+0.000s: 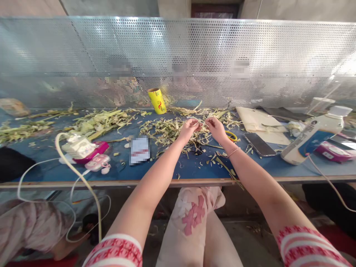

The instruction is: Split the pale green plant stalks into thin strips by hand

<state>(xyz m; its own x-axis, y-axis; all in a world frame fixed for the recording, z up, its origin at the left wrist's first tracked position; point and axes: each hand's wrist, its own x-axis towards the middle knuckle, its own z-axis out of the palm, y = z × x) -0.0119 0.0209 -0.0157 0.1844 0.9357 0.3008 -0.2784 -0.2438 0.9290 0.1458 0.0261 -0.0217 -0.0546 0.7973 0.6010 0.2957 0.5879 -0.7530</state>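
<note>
Both hands work above the middle of a blue table (172,167), held close together with the fingertips nearly meeting. The left hand (189,128) and the right hand (215,128) each pinch one end of a thin pale strip (200,121) between thumb and forefinger; the other fingers are curled in. The strip spans the short gap between the hands and appears to loop slightly, but its exact form is too small to tell. Directly beneath the hands lies a loose heap of shredded husk strips (169,131), with more scattered toward the table's near edge. A larger pile of green-yellow leaves (100,120) lies well to the left, reaching along the perforated metal screen (178,55) at the back of the table. As a judgement: a good share of the leaf material is already torn into strips, while the left pile appears unprocessed, so a fair amount of work remains. No finished pieces can be identified among the scraps. A yellow roll (157,100) stands near the screen behind the heap. A phone (260,144) lies just right of the right hand, with a white bottle (314,135) on its side farther right. At left, a pink device (96,161) with a white cable (69,163) rests near the edge.
</note>
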